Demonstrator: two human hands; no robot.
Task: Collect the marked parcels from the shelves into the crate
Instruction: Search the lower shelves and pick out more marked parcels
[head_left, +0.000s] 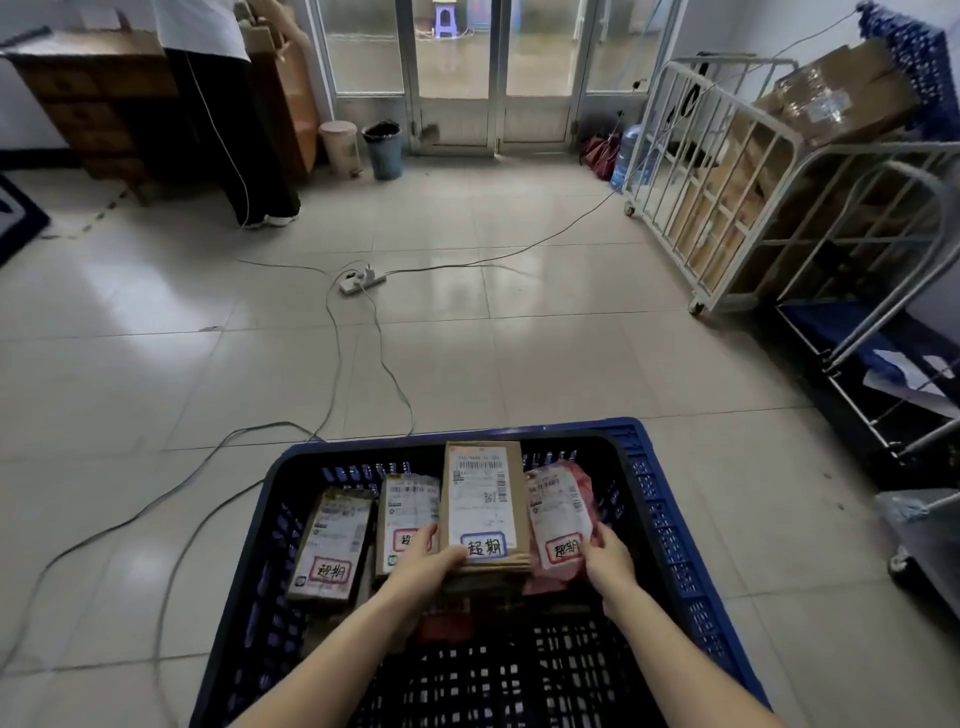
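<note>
A blue plastic crate (670, 519) stands on the floor in front of me, holding several labelled parcels. My left hand (423, 564) grips the near edge of a brown cardboard parcel (485, 499) with a blue-framed mark, which stands upright in the middle of the crate. My right hand (608, 561) holds the near corner of a pink bag parcel (558, 512) with a red-framed mark, to the right of the box. Two more marked parcels, one brown (330, 545) and one pale (408, 506), lean at the crate's left.
A power strip (362, 279) and long cables (384, 364) cross the tiled floor ahead. A white wire cage trolley (727, 208) with cardboard boxes stands at the right, metal shelving (883, 374) nearer. A person (228, 104) stands by a wooden cabinet (93, 104) at the back left. Two bins (384, 150) stand by the glass doors.
</note>
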